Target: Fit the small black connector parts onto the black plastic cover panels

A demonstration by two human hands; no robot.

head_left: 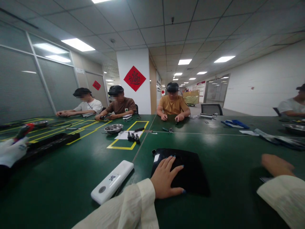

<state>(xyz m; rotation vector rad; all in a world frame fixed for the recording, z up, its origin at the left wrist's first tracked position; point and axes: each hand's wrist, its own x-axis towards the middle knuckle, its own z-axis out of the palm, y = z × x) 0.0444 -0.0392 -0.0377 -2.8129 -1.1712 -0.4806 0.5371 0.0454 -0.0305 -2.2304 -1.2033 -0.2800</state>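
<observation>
Left hand [165, 179]: cuffed in creased cream cloth [124, 203]; fingers spread, palm down, laid on the black piece. Right hand [277, 165]: blurred, near a small flat item [265, 180]; its grip cannot be told. White case [111, 183]: oblong, smooth, round-ended, left of the left hand. Black piece [193, 173]: thin, dark, corners softened, flat on the smooth green table [71, 181], directly under the left hand. Black fittings [133, 138]: stubby, clustered. Bowl [113, 128]: round, shiny metal. Person [173, 103]: mustard shirt, seated opposite. Wall hanging [134, 78]: red, diamond-shaped.
</observation>
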